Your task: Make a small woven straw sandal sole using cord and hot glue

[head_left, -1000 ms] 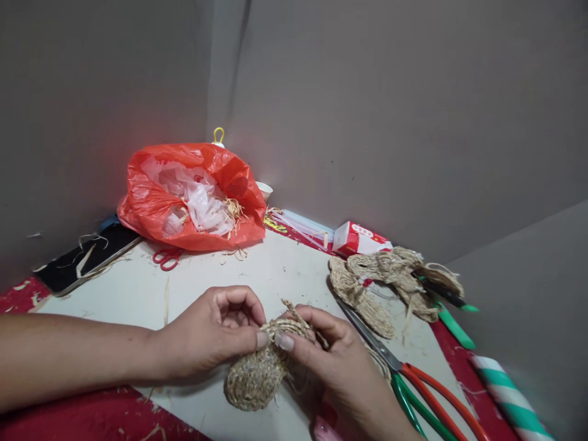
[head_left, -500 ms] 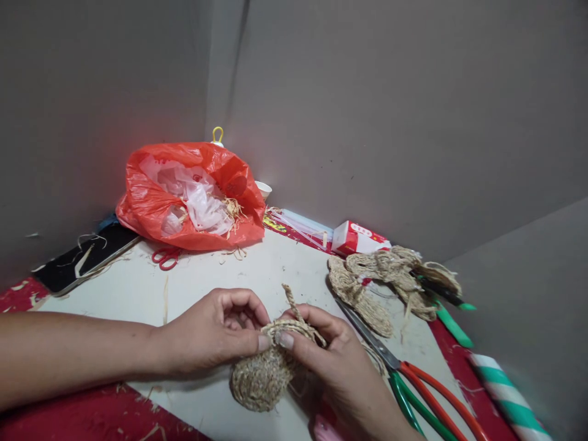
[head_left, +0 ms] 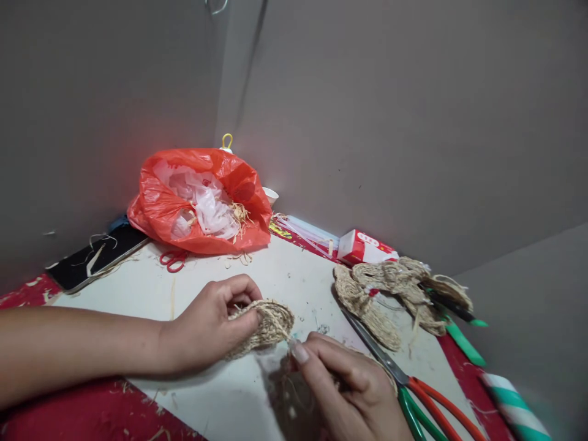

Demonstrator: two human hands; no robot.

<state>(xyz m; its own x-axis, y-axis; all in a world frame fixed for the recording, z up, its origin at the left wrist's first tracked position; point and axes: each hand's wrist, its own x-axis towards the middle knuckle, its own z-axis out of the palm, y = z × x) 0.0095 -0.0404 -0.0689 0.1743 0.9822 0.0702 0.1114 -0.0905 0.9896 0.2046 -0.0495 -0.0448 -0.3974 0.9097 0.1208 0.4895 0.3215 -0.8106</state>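
My left hand (head_left: 206,331) is closed on a coiled straw-rope piece (head_left: 275,320), held by its left side between thumb and fingers just above the white board. At the piece's lower right, my right hand (head_left: 351,386) pinches a straw cord (head_left: 286,335) that runs from it. Part of the cord passes behind the right fingers and is hidden. Large scissors (head_left: 388,360) with red and green handles lie to the right of my right hand. Beyond their blades rests a bundle of coiled straw pieces (head_left: 370,312).
A red plastic bag (head_left: 202,245) holding white plastic and straw scraps stands at the back. Small red scissors (head_left: 173,261) and a black phone-like slab (head_left: 98,260) lie near it. A red-and-white box (head_left: 365,247) and a green-striped roll (head_left: 517,407) are along the right.
My right hand has moved down and right, off the piece, with the cord in its pinch. The piece has turned and tilted in my left hand. The view has shifted slightly.
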